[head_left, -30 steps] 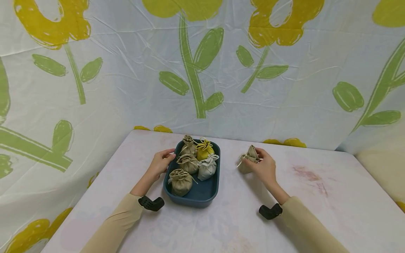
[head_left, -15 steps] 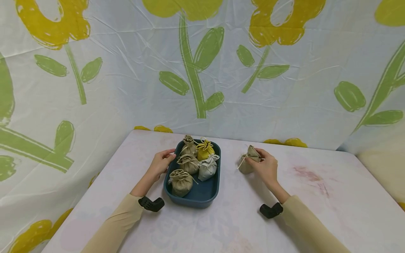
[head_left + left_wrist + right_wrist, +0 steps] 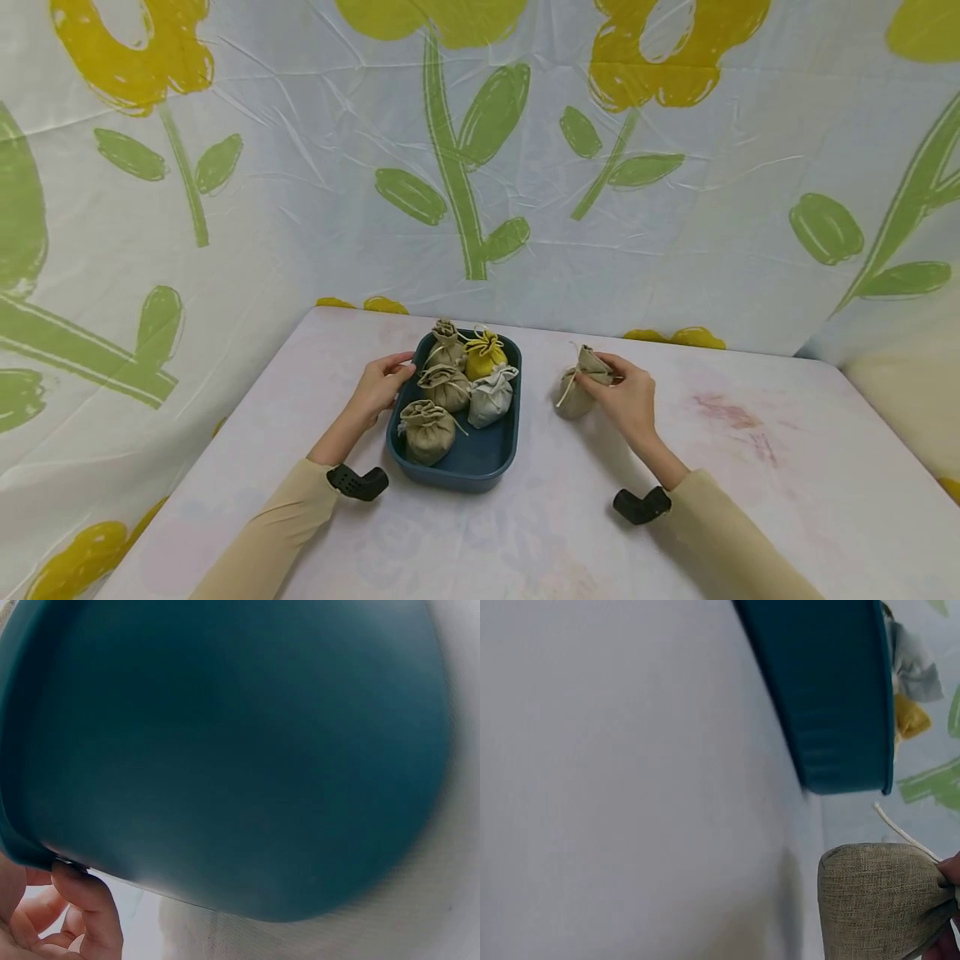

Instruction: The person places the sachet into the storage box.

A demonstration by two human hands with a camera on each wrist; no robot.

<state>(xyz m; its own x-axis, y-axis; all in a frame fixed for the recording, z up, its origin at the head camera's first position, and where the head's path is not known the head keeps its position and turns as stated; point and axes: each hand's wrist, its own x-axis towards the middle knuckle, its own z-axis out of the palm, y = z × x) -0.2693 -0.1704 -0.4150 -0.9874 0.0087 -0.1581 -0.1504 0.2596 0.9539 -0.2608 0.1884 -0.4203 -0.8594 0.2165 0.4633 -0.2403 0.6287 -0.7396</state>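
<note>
A blue tray stands on the table, holding three tan drawstring pouches, one yellow pouch and one pale grey pouch. One tan pouch sits near its front left corner. My left hand grips the tray's left rim; in the left wrist view its thumb and fingers meet the rim's edge. To the right of the tray, my right hand pinches the gathered neck of another tan drawstring pouch. That pouch hangs tilted with its cord dangling, its base seemingly just off the table.
The white table has a reddish patch at right. Flower-printed cloth hangs behind and at the left. A black wrist device is on the left wrist, another black wrist device on the right.
The pouch in my right hand has shifted slightly left and tilted, its base swinging toward the tray. My left hand and the tray have stayed in place.
</note>
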